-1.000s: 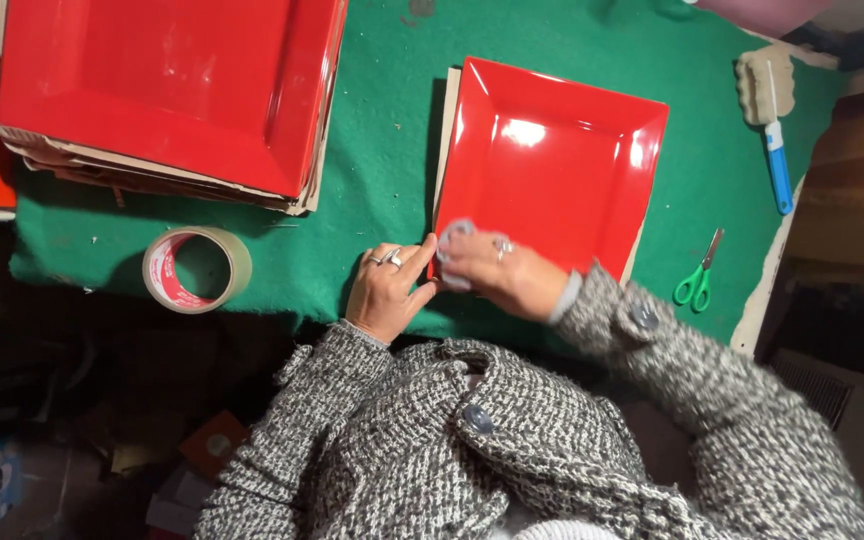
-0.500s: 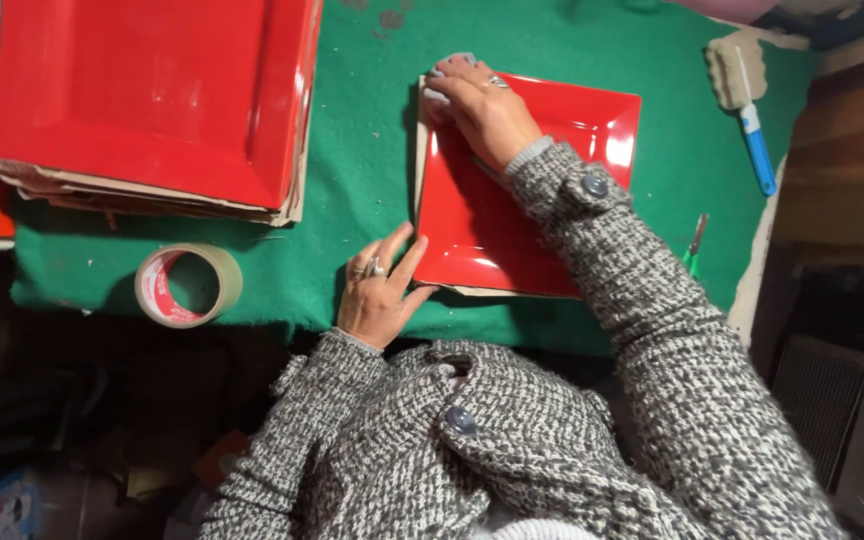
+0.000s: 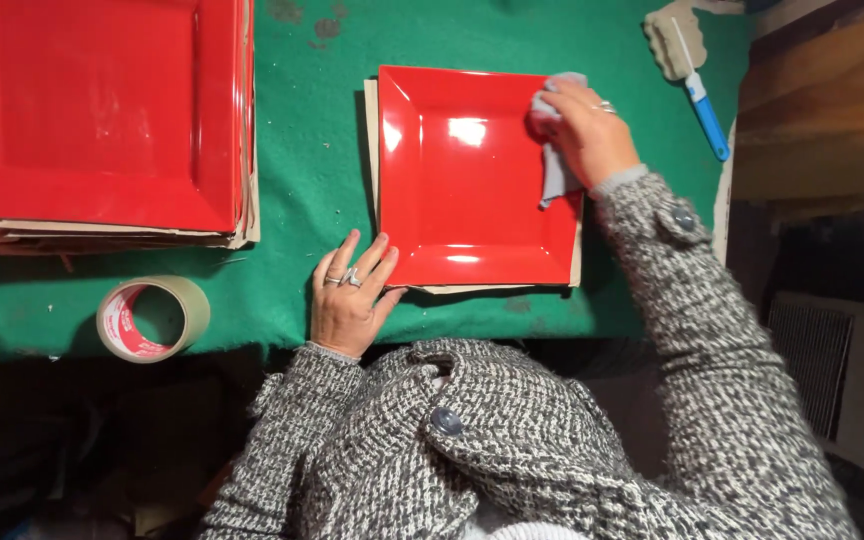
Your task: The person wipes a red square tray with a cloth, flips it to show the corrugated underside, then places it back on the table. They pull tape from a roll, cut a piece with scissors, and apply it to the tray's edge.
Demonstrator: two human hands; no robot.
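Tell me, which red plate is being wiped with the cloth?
The single red square plate in the middle, under the right hand holding a grey cloth. The stacked red plates at the left go untouched.

Tape roll (image 3: 152, 318), tan w/ red-and-white printed label inside core, table's near-left edge.

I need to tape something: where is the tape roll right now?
In the head view, the tape roll lies at the green mat's near left edge, left of the left hand.

A glossy red square plate (image 3: 467, 180) lies flat on the green surface (image 3: 312, 130). A small grey cloth (image 3: 555, 170) rests crumpled on its right rim.
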